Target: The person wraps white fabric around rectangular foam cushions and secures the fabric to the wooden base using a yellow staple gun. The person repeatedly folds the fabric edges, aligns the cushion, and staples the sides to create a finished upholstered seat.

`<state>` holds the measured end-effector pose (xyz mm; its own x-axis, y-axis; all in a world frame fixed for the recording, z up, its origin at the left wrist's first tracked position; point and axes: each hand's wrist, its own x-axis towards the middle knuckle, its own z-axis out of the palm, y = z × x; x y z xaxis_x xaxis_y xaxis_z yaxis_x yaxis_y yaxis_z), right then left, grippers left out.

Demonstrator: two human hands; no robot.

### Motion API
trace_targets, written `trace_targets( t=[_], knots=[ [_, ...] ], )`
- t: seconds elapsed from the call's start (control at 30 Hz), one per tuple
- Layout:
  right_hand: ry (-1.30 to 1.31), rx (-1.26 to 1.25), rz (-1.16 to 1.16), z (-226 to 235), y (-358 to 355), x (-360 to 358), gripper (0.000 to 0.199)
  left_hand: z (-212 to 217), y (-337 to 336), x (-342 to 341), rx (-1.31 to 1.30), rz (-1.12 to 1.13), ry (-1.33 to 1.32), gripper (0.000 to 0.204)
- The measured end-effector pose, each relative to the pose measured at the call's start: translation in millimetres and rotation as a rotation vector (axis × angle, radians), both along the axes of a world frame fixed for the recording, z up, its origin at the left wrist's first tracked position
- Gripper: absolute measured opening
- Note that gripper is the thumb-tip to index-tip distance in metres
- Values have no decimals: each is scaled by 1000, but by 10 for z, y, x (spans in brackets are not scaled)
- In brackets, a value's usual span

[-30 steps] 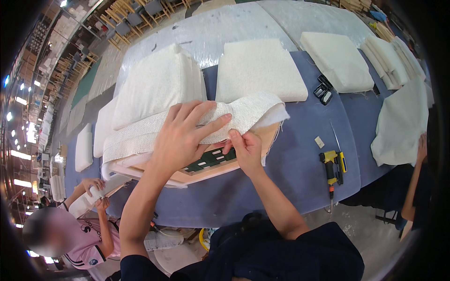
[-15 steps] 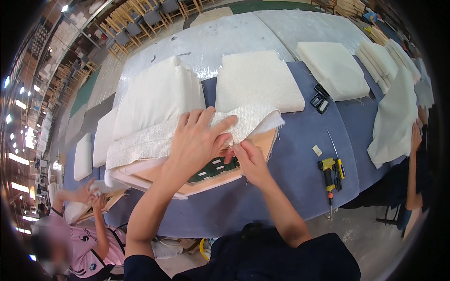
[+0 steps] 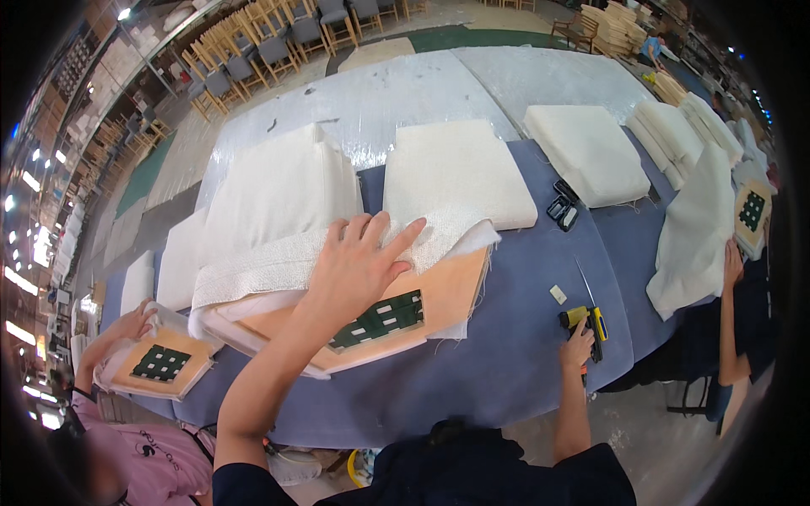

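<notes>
One seat frame (image 3: 422, 308) at table (image 3: 506, 371) front edge, underside up | fabric (image 3: 278, 266) folded over its far edge, near edge bare: wrap judged partly done | L hand (image 3: 359, 261) flat on fabric, fingers spread | R hand (image 3: 579, 344) closing on staple gun (image 3: 586, 325) at front-right; grip: cannot tell.

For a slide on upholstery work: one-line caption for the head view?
Left hand pins white fabric on a seat frame; right hand reaches the yellow staple gun.

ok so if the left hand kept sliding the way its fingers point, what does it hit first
The left hand lies flat on the folded white fabric, fingers pointing up and away. Straight on, it would probably first meet the white cushion just beyond the fabric's edge, though depth is hard to judge.
</notes>
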<state>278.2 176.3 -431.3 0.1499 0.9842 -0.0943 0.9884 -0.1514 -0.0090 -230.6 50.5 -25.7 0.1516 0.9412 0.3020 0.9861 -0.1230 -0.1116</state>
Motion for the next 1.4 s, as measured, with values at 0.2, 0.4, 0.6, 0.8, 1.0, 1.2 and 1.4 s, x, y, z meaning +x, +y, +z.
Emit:
trace_targets(
  t=[0.2,0.4,0.6,0.8,1.0,1.2,1.4],
  knots=[
    [271,-158,-55,140,589,390,85,-29,54,-3,59,-58,-12,42],
    [1130,-116,196,2133,100,-978,51,-44,-36,9,50,-27,18,40],
    [1139,211,904,3229,-696,-2188,58,-15,-6,-9,51,-62,0,43],
    [1065,353,1061,3290,-699,-2630,65,24,-31,54,13,-54,-21,46],
    [1027,307,1051,3197,-688,-2720,65,6,-24,42,8,-44,-19,46],
    [954,236,977,3176,-607,-2722,68,-52,54,-19,11,-71,-32,46],
    [1035,97,855,2389,-924,-1780,46,49,-318,126,-81,76,-57,60]
  ],
)
